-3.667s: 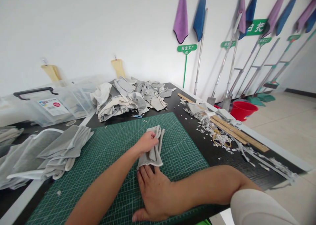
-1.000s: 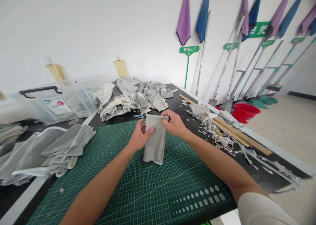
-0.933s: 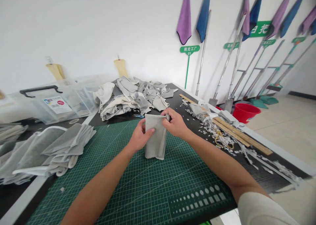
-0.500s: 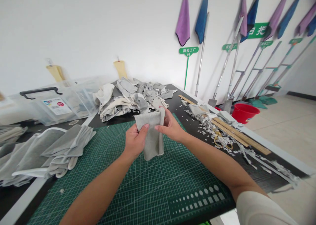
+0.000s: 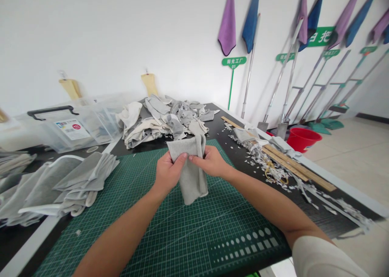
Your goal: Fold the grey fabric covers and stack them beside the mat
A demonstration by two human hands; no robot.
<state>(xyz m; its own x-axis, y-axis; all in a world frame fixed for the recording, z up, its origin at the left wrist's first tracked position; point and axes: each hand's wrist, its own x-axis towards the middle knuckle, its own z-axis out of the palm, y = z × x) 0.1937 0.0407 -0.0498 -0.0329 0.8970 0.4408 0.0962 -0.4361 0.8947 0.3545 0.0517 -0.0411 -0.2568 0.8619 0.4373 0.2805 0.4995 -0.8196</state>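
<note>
A folded piece of grey cloth [image 5: 193,182] hangs upright between my hands over the green cutting mat [image 5: 146,236]. My left hand [image 5: 170,169] pinches its left side, thumb in front and fingers hidden behind. On the other side, my right hand [image 5: 211,161] grips the cloth's rolled or folded right edge, its thumb pressed on the front close to the left thumb. Behind the cloth lies a heap of loose grey and off-white fabric pieces [image 5: 164,117]. A stack of folded grey cloths [image 5: 82,177] rests left of my hands, partly on the mat.
A clear plastic box [image 5: 100,127] with a black handle stands at the back left. Along the right edge lie wooden rulers [image 5: 298,167], yellow-handled scissors [image 5: 270,175] and white scraps [image 5: 258,153]. A red bucket [image 5: 304,139] and mops stand beyond the table.
The right hand has slid down from the cloth's top corner toward the left thumb. The cloth's lower end has swung slightly right and lower. The view has shifted a little.
</note>
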